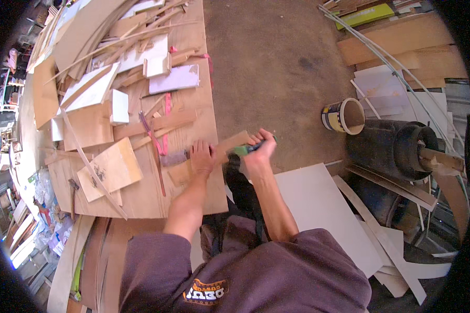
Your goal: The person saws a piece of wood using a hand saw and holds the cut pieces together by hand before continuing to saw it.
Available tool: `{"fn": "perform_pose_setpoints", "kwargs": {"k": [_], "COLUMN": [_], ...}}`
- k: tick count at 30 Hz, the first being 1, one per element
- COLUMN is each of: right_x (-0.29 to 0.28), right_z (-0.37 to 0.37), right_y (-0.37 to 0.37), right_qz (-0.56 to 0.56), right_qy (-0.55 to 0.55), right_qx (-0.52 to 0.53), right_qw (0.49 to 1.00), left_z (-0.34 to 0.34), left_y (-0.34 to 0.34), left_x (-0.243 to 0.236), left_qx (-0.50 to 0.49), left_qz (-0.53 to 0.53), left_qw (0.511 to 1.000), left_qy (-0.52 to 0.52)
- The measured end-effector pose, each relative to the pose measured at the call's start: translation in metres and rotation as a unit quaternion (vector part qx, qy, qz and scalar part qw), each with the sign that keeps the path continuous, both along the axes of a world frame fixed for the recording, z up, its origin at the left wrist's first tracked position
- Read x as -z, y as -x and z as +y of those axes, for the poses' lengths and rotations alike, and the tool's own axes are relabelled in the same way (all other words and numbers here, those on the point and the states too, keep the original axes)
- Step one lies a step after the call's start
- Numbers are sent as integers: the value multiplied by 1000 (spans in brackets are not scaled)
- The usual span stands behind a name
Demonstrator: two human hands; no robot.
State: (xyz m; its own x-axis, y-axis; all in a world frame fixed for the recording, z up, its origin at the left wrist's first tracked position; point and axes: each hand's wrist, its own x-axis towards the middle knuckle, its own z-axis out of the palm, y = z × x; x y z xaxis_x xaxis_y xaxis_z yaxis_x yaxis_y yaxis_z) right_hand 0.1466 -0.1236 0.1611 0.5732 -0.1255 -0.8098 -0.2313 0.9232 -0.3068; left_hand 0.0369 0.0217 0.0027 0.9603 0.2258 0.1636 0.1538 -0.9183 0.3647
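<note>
My left hand (201, 155) lies flat at the table's right edge, pressing on a light wooden strip (235, 141) that sticks out past the edge. Closed round a green-and-black handled tool (243, 149), my right hand (263, 148) is beside the strip's overhanging part, off the table. The tool's working end is blurred, so its kind is unclear. Another short piece of wood (179, 172) lies by my left wrist. Left of my fingers are a greyish flat piece (175, 158) and a pink strap (166, 125).
The wooden table (151, 204) carries board offcuts, thin strips and a hammer (73, 195). To the right stand a white bucket (343, 117) and a black drum (386, 148) on the floor. A large white sheet (318, 208) leans near my right arm, with more boards beside it.
</note>
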Motion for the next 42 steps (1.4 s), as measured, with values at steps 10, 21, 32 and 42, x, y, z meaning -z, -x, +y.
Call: {"fn": "perform_pose_setpoints", "kwargs": {"k": [10, 21, 32, 42], "right_x": [-7, 29, -43, -76], "right_z": [16, -23, -69, -93], "right_y": [11, 3, 0, 75], "right_qz": [-9, 37, -11, -113], "right_qy": [-132, 0, 336, 428], "right_qx": [-43, 20, -224, -370], "right_qw": [990, 999, 915, 817], "left_z": [6, -1, 7, 5], "left_y": [-12, -8, -9, 9], "left_x": [-4, -6, -6, -29], "left_qx": [-16, 1, 0, 127], "left_qz": [-28, -10, -33, 63], "left_qw": [999, 999, 998, 989], "left_qy": [-35, -34, -61, -41]}}
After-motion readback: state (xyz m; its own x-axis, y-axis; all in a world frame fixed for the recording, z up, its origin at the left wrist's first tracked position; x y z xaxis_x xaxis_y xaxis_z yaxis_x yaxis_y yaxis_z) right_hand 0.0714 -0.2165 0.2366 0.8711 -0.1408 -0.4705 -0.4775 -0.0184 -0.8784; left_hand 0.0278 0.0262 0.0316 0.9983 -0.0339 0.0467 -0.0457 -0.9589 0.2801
